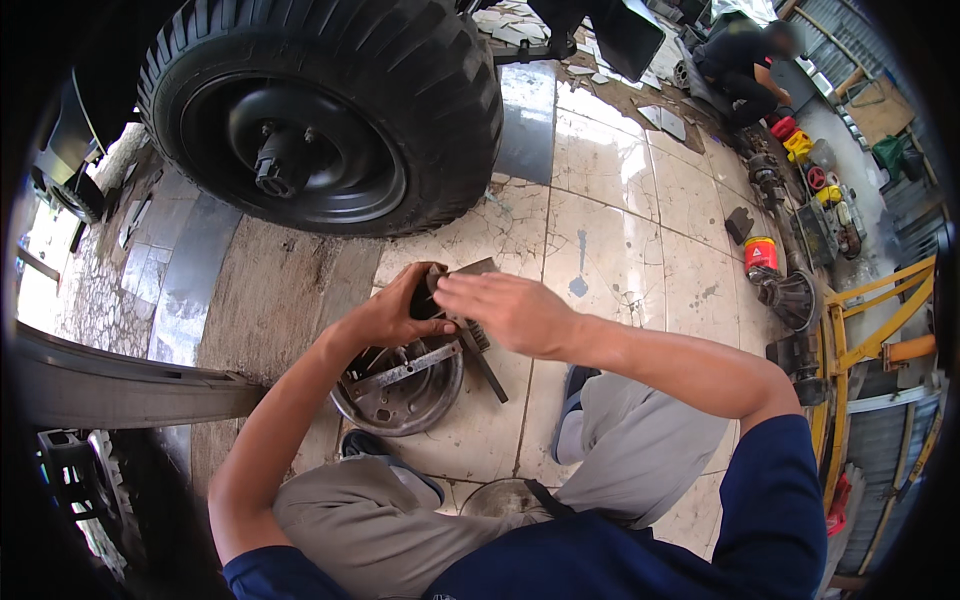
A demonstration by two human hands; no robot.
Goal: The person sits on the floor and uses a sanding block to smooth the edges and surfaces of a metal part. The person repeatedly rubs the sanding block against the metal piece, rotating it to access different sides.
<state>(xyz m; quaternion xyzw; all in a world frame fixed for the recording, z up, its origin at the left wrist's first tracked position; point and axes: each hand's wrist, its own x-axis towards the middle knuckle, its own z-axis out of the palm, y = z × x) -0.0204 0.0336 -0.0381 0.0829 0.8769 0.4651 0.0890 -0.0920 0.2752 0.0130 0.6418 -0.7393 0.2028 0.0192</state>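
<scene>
Down by the squatting person's knees, the left hand [392, 312] curls around a dark metal part [436, 296], gripping it from the left. Just to its right, the right hand [505, 308] lies flat with fingers stretched over that part and a flat metal strip [478, 352]. Below both hands sits a round brake drum plate [400, 385] on the tiled floor [620, 250]. Beyond them looms a large black tyre [330, 110].

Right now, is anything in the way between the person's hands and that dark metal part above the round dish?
Nothing visible: the left hand already grips the dark metal part, and the right hand hovers directly over it.
</scene>
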